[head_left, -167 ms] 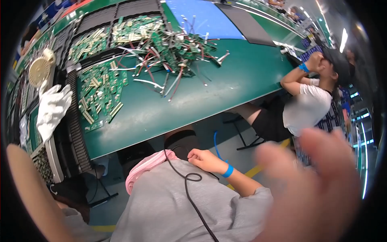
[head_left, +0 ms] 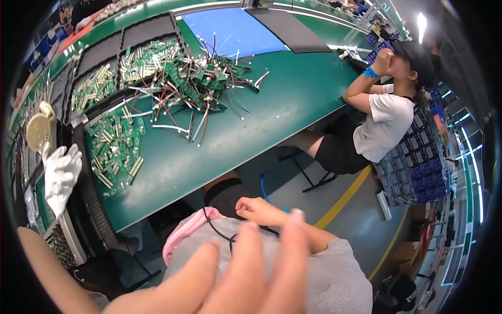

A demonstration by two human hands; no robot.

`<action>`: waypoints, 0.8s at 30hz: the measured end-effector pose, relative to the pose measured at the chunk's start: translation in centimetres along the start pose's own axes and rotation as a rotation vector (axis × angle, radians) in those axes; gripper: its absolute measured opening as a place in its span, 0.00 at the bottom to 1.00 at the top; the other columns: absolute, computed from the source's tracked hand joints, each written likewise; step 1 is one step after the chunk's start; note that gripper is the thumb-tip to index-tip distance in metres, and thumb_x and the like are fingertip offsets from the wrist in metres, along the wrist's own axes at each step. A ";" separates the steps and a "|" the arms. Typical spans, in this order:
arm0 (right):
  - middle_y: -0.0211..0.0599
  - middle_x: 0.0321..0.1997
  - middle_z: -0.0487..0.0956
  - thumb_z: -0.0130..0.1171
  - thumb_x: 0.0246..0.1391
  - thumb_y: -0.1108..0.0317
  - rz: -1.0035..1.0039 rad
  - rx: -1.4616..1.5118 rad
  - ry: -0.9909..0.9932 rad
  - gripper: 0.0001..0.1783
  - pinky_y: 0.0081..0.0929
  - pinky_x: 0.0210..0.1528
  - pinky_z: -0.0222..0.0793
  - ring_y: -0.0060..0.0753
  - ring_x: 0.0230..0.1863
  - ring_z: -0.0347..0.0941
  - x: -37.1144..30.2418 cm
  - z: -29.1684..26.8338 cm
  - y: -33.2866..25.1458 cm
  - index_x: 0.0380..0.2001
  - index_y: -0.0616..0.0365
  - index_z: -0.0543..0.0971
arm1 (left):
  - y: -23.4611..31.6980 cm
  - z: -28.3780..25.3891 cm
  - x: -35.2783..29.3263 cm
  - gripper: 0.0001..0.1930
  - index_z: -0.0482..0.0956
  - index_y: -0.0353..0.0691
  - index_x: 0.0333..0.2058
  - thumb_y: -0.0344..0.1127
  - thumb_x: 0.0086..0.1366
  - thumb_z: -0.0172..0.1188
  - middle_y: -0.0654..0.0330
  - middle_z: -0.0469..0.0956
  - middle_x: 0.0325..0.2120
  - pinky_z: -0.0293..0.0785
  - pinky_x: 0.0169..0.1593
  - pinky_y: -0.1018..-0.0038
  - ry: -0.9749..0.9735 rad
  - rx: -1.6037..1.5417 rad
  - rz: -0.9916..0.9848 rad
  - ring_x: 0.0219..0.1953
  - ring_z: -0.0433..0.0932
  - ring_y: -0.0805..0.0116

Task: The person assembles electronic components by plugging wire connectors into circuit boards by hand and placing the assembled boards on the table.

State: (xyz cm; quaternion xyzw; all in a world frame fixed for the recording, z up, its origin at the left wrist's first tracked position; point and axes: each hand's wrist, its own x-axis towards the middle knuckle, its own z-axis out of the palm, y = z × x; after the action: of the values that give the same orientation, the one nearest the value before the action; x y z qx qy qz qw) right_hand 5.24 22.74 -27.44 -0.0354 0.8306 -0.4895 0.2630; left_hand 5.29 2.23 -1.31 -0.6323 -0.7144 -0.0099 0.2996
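A large, blurred hand, my left hand [head_left: 230, 277], fills the lower middle close to the camera. Its fingers are stretched and spread, with nothing between them. My bent left arm [head_left: 49, 267] shows at the lower left edge. Over my lap lies my right hand [head_left: 259, 210], its fingers loosely curled and no object visible in them. A blue wristband [head_left: 287, 210] shows at that wrist, partly hidden by the left fingers. Beside it, a black cable [head_left: 212, 222] runs down over my grey shirt [head_left: 340, 277]. Pink cloth [head_left: 183, 234] is bunched at my waist.
A green table [head_left: 209, 152] holds a heap of wired circuit boards [head_left: 201, 83], loose boards [head_left: 117, 146] and black trays [head_left: 99, 52]. White gloves [head_left: 63, 178] and a small round fan [head_left: 41, 131] are at left. A seated co-worker [head_left: 384, 120] is at right.
My left hand has swept from the lower right to the lower middle, covering part of my lap. The view has turned rightward, so the table appears further left. My right hand stays over my lap.
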 end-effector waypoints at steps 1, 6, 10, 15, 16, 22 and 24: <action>0.39 0.27 0.77 0.53 0.52 0.66 -0.001 0.024 0.035 0.11 0.26 0.32 0.68 0.29 0.29 0.73 0.3 0.2 0.1 0.34 0.62 0.72 | 0.5 0.0 -0.6 0.13 0.72 0.33 0.39 0.30 0.54 0.52 0.51 0.66 0.49 0.70 0.41 0.65 -0.027 -0.248 -0.266 0.43 0.68 0.59; 0.40 0.26 0.78 0.54 0.50 0.66 -0.006 -0.052 0.036 0.11 0.24 0.32 0.70 0.28 0.28 0.75 2.3 0.3 -1.2 0.34 0.62 0.73 | -4.7 -3.8 1.2 0.21 0.68 0.34 0.50 0.35 0.58 0.48 0.51 0.60 0.56 0.67 0.53 0.56 -0.456 0.367 0.303 0.53 0.63 0.54; 0.37 0.29 0.76 0.55 0.48 0.67 -0.220 -0.149 0.253 0.09 0.23 0.32 0.70 0.26 0.28 0.74 1.5 -2.4 -5.0 0.31 0.61 0.75 | -4.5 -2.3 2.6 0.19 0.70 0.35 0.49 0.34 0.58 0.49 0.49 0.71 0.44 0.70 0.45 0.61 -0.158 0.554 0.054 0.40 0.72 0.61; 0.37 0.40 0.74 0.52 0.45 0.79 -0.467 0.359 0.521 0.13 0.17 0.38 0.64 0.18 0.32 0.67 -2.9 -9.3 -14.2 0.37 0.62 0.70 | -5.1 -0.7 1.0 0.16 0.73 0.34 0.40 0.33 0.52 0.54 0.49 0.73 0.41 0.71 0.36 0.70 -0.193 0.062 -0.079 0.32 0.72 0.67; 0.44 0.39 0.74 0.55 0.43 0.75 -0.556 0.430 0.605 0.12 0.19 0.38 0.65 0.22 0.33 0.68 -4.9 -9.5 -17.1 0.35 0.63 0.69 | -5.3 -0.6 0.9 0.16 0.74 0.34 0.38 0.33 0.50 0.55 0.49 0.73 0.40 0.72 0.34 0.72 -0.201 -0.045 -0.106 0.30 0.72 0.69; 0.62 0.31 0.73 0.54 0.47 0.69 -1.212 0.573 -0.095 0.11 0.28 0.24 0.71 0.42 0.26 0.73 -9.2 -11.5 -22.3 0.32 0.60 0.65 | -8.7 -2.3 -2.9 0.12 0.75 0.30 0.35 0.31 0.53 0.53 0.41 0.70 0.47 0.75 0.32 0.74 -0.158 -1.183 -0.224 0.29 0.77 0.68; 0.45 0.26 0.78 0.50 0.51 0.73 -1.371 0.613 -0.394 0.10 0.34 0.21 0.68 0.41 0.19 0.74 -9.8 -11.4 -23.0 0.19 0.66 0.74 | -9.9 -2.9 -0.9 0.13 0.74 0.28 0.37 0.32 0.55 0.52 0.40 0.73 0.42 0.75 0.31 0.73 -0.632 -1.634 -0.644 0.25 0.76 0.65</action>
State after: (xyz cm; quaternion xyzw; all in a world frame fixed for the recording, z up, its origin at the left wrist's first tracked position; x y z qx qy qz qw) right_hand 3.67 23.01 -0.05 -0.5535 0.3886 -0.7354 0.0424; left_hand -2.51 -1.71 4.27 -0.3917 -0.6749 -0.4196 -0.4637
